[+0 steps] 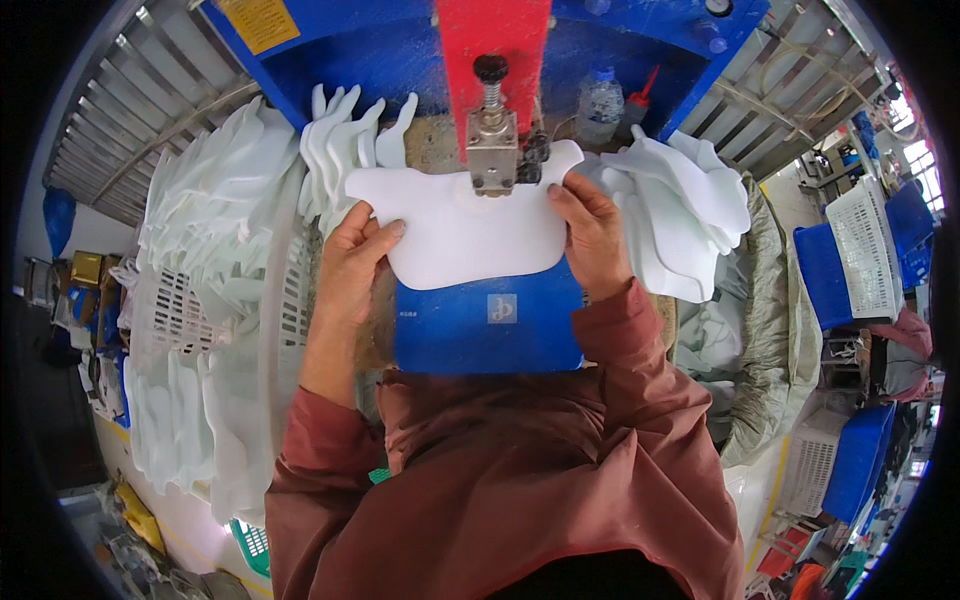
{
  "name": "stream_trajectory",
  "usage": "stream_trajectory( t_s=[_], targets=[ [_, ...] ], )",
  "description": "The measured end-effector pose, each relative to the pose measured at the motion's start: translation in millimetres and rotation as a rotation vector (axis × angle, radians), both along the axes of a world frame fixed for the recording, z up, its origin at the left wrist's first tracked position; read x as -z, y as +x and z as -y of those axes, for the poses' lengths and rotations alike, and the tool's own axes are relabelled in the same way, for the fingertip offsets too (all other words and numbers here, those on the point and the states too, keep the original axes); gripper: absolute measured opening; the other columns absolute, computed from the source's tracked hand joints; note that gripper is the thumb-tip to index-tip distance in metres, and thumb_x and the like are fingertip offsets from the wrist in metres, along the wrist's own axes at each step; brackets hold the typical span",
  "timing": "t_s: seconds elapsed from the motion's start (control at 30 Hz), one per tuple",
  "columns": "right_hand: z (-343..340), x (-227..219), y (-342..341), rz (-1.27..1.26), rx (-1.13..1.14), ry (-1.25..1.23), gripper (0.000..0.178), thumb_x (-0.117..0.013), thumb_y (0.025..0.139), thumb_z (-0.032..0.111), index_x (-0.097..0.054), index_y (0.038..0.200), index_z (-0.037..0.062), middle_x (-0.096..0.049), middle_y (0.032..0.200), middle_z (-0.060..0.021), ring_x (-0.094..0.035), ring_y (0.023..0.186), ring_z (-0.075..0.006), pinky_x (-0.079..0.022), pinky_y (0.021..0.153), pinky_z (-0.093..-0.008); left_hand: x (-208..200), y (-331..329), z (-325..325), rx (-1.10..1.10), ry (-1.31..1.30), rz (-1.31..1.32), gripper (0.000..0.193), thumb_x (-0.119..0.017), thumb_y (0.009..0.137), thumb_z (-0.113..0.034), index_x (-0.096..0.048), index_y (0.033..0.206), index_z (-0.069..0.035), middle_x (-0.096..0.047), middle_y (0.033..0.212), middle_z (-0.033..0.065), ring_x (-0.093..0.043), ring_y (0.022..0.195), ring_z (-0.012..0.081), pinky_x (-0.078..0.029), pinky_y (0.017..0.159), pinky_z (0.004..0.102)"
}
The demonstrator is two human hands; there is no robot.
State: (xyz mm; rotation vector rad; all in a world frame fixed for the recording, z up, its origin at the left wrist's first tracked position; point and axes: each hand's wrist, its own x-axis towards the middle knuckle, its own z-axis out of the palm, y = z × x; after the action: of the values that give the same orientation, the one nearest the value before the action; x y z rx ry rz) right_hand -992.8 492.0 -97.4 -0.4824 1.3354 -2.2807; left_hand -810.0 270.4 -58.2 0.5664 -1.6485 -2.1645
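Note:
A flat white shaped panel (480,235), with wavy upper corners and a rounded lower edge, lies level under the metal head (492,150) of a red and blue machine. My left hand (355,262) is closed on its left edge, thumb on top and the fingers partly hidden beneath. On the right edge, my right hand (597,232) pinches it near the upper corner. The head's lower end overlaps the panel's upper middle; I cannot tell whether they touch. Below the panel, a blue plate (440,340) shows in front of my body.
Several similar white panels stand behind to the left (335,140), and a stack of panels (690,200) lies at right. A white perforated basket (290,310) full of panels is at far left. A woven sack (775,340) sits at right; a clear bottle (599,105) stands behind.

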Motion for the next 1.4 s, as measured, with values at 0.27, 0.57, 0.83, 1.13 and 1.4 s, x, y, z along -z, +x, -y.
stream_trajectory(
  t_s=[0.27, 0.57, 0.83, 1.13, 1.4],
  targets=[
    [-30, -14, 11, 0.054, 0.058, 0.007, 0.029, -0.063, 0.103, 0.008, -0.066, 0.128, -0.0059, -0.073, 0.114, -0.0094, -0.070, 0.099, -0.0147, -0.056, 0.089, -0.0266, 6, -3, -14, 0.087, 0.036, 0.055, 0.039, -0.065, 0.099, -0.002, -0.059, 0.138, -0.001, -0.074, 0.113, 0.0063, -0.069, 0.092, 0.0088, -0.056, 0.075, 0.0222],
    [-71, -18, 19, 0.048, 0.204, 0.062, 0.030, -0.065, 0.102, 0.006, -0.065, 0.129, -0.0056, -0.072, 0.116, -0.0095, -0.069, 0.098, -0.0140, -0.056, 0.087, -0.0263, 8, -17, -47, 0.138, 0.102, 0.016, 0.049, -0.065, 0.100, -0.002, -0.053, 0.148, -0.005, -0.074, 0.116, 0.0077, -0.068, 0.094, 0.0092, -0.055, 0.078, 0.0249],
    [-104, -7, 28, 0.077, 0.272, 0.046, 0.023, -0.066, 0.103, 0.005, -0.068, 0.124, -0.0026, -0.073, 0.111, -0.0056, -0.067, 0.097, -0.0104, -0.054, 0.085, -0.0244, 12, -23, -70, 0.212, 0.071, 0.068, 0.047, -0.067, 0.100, -0.006, -0.056, 0.145, -0.009, -0.074, 0.109, 0.0035, -0.060, 0.080, 0.0048, -0.045, 0.067, 0.0214],
    [-133, -6, 32, 0.060, 0.347, 0.084, 0.021, -0.065, 0.103, 0.004, -0.068, 0.123, -0.0028, -0.073, 0.112, -0.0056, -0.066, 0.097, -0.0094, -0.052, 0.089, -0.0251, 27, -37, -90, 0.259, 0.108, 0.080, 0.030, -0.068, 0.099, -0.006, -0.061, 0.128, -0.008, -0.073, 0.103, 0.0023, -0.058, 0.078, 0.0039, -0.043, 0.065, 0.0219],
    [-129, 2, 45, 0.051, 0.351, 0.127, 0.022, -0.064, 0.103, 0.004, -0.068, 0.123, -0.0047, -0.073, 0.110, -0.0050, -0.064, 0.098, -0.0085, -0.050, 0.088, -0.0227, 29, -21, -85, 0.253, 0.097, 0.103, 0.026, -0.067, 0.100, -0.008, -0.062, 0.125, -0.007, -0.072, 0.104, 0.0020, -0.058, 0.080, 0.0051, -0.044, 0.068, 0.0233]
  ],
)
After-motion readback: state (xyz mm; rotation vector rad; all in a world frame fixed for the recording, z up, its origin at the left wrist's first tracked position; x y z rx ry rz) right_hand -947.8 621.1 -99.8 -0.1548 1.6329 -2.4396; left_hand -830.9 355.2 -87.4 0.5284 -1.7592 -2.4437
